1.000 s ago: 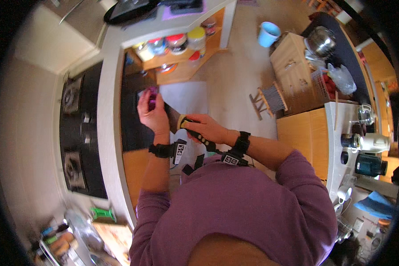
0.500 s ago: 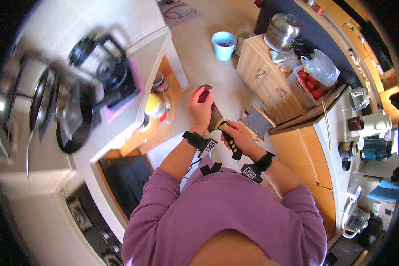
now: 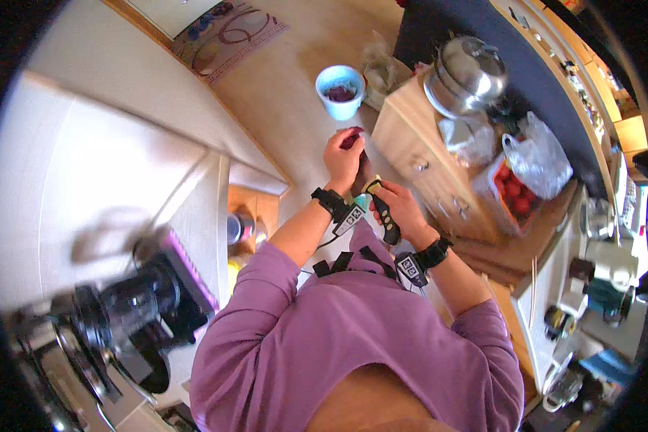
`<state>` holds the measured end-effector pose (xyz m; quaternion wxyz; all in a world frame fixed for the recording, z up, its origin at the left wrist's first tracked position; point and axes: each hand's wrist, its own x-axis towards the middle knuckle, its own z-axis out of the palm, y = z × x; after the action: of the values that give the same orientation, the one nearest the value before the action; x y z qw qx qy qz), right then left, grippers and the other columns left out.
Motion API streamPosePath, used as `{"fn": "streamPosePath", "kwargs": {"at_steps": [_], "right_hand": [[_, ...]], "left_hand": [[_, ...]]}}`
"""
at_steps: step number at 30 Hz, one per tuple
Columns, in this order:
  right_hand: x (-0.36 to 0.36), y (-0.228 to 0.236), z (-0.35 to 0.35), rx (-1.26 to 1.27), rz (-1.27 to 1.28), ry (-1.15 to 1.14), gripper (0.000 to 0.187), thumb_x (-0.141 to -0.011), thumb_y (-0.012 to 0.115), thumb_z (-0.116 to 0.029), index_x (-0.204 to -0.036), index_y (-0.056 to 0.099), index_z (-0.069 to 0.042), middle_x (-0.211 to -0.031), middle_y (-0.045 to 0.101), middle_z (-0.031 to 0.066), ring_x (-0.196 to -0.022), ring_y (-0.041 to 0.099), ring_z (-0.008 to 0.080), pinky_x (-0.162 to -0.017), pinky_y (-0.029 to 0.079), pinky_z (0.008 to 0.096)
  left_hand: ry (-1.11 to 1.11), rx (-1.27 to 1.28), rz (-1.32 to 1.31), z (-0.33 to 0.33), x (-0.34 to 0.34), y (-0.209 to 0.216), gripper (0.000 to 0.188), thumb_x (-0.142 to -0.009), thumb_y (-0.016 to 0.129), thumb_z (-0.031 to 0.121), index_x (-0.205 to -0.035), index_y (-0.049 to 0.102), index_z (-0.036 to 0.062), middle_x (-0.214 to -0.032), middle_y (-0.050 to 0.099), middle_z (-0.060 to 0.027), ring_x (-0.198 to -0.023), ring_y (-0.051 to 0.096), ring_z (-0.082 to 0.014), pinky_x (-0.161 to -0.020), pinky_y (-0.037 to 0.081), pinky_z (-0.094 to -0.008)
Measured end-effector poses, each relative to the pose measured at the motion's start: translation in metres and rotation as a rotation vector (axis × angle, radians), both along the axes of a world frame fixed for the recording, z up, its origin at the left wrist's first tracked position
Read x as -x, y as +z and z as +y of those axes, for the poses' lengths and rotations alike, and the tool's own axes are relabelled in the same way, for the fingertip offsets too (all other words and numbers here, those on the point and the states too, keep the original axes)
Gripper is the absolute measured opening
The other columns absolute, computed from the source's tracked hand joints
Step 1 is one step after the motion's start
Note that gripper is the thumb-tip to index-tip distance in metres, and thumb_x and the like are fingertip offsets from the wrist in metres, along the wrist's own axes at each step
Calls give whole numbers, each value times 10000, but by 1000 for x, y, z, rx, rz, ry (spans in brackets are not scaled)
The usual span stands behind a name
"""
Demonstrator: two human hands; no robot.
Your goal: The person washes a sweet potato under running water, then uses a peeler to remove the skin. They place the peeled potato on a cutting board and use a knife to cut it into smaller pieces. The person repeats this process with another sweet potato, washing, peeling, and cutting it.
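Observation:
My right hand (image 3: 405,214) is closed round the black handle of a knife (image 3: 386,218), which has pale yellow dots and a yellowish collar. The knife's dark blade (image 3: 363,173) points away from me and passes beside my left hand (image 3: 343,160). The fingers of my left hand are curled over dark purple-red pieces (image 3: 352,138) at the far end of the blade; their exact kind is unclear. Just beyond, on the floor, stands a light blue bucket (image 3: 341,110) with similar dark purple-red matter inside. Both wrists wear black straps with small marker tags.
A wooden cabinet (image 3: 417,140) at right carries a steel pot (image 3: 474,74), plastic bags (image 3: 543,162) and a basket of red round produce (image 3: 513,193). Along the left counter are a black appliance (image 3: 133,299) and pans. A patterned rug (image 3: 230,36) lies at the far left.
My view has shifted so that the bucket is closer to my hands and the left counter's appliance sits lower. Both hands keep their holds, with the knife and the purple-red pieces.

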<state>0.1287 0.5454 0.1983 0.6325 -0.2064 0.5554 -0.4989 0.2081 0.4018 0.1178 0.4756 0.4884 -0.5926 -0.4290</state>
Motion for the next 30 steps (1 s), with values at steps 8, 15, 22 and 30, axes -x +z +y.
{"fn": "streamPosePath", "kwargs": {"at_steps": [8, 15, 22, 30], "right_hand": [[91, -45, -209, -139, 0, 12, 234, -918, 502, -216, -929, 595, -2, -653, 584, 44, -488, 534, 103, -432, 424, 245], [129, -100, -364, -293, 97, -33, 210, -900, 523, -199, -901, 589, 0, -615, 564, 55, -479, 528, 115, -429, 419, 259], [173, -142, -442, -507, 46, -136, 188, -902, 524, -197, -940, 579, -21, -657, 581, 49, -493, 530, 107, -442, 430, 240], [219, -166, -477, -597, 84, -113, 160, -900, 511, -174, -927, 543, -20, -680, 583, 65, -507, 536, 121, -455, 438, 246]], "left_hand": [[-78, -207, 43, -193, 88, -56, 283, -733, 713, 210, -974, 668, 69, -948, 619, -70, -843, 608, -196, -789, 475, -300], [-132, -251, -66, -324, 140, -129, 386, -722, 720, 250, -1030, 622, 39, -943, 604, -95, -864, 586, -216, -802, 461, -326], [-198, -319, -252, -436, 192, -245, 350, -783, 660, 311, -982, 628, 25, -1005, 605, -153, -902, 574, -291, -812, 445, -383], [-360, -799, -217, -522, 177, -342, 854, -854, 361, 666, -1404, 283, 17, -1428, 311, -217, -1316, 292, -383, -1049, 218, -557]]}}
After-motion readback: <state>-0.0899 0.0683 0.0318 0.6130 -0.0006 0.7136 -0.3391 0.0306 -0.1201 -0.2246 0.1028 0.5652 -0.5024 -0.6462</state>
